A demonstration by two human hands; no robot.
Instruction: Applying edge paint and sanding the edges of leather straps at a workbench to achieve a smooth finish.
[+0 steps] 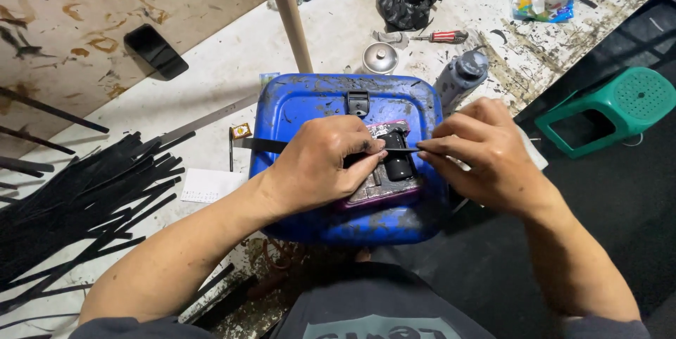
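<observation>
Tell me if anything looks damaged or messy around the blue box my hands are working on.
Yes: the blue plastic box has scuffed, worn patches on its lid, the white worktable is spattered with dark stains, and thin black strips lie in a loose, untidy heap.

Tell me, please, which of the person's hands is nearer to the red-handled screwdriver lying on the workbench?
Right. The right hand sits below the red-handled screwdriver, slightly to its right. The left hand is farther, down and to the left, over the blue case.
</observation>
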